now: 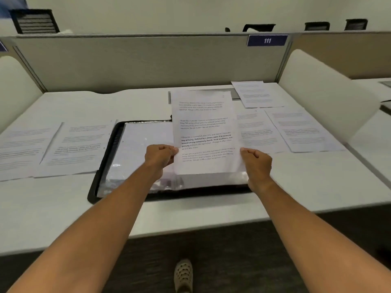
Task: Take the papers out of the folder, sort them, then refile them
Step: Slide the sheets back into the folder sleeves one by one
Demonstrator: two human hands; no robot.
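Note:
A printed sheet of paper (204, 132) stands nearly upright over the open black folder (110, 149), which lies flat on the desk with clear plastic sleeves (135, 144) showing. My left hand (159, 156) pinches the sheet's left edge near the bottom. My right hand (257, 163) pinches its right edge at the same height. The sheet's lower edge sits at the mouth of a plastic sleeve at the folder's right side; whether it is inside the sleeve I cannot tell.
Two printed sheets (53, 149) lie on the desk left of the folder. Three more sheets (296, 130) lie to its right, one further back (256, 94). A grey partition (148, 60) closes the desk's far side. White side panels flank it. My shoe (183, 275) is below the desk edge.

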